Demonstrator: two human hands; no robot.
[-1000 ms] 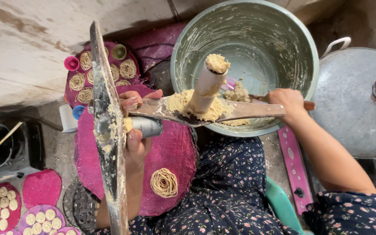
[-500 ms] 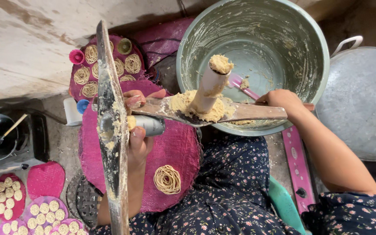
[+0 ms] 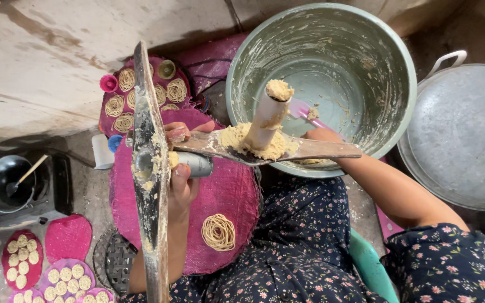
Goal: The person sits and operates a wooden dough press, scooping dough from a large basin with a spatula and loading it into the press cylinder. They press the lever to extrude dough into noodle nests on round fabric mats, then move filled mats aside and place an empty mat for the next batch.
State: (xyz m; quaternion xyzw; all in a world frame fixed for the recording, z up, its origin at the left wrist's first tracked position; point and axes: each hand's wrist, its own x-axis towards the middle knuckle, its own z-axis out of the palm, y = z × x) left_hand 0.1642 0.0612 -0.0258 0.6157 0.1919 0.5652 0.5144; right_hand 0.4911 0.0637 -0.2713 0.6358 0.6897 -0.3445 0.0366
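Observation:
My left hand (image 3: 179, 182) is shut on the metal cylinder (image 3: 196, 164) of a wooden press, under its long dough-smeared bar (image 3: 150, 168). The press's wooden lever (image 3: 315, 150) crosses to the right and carries an upright plunger (image 3: 268, 118) caked with yellow dough. My right hand (image 3: 322, 135) grips that lever over the rim of the large green bowl (image 3: 391, 73), its fingers partly hidden behind the wood. Below the press lies a pink woven mat (image 3: 228, 196) with one noodle coil (image 3: 218, 232) on it.
A pink spatula (image 3: 303, 109) lies in the smeared bowl. A big metal lid (image 3: 461, 140) sits at right. More pink mats with coils (image 3: 141, 92) lie by the wall. A black pan (image 3: 1, 179) and small mats of round pieces (image 3: 23, 264) are at left.
The view has shifted so the bowl sits lower in frame. My right hand has slid along the lever toward the plunger. My left hand keeps its hold on the cylinder.

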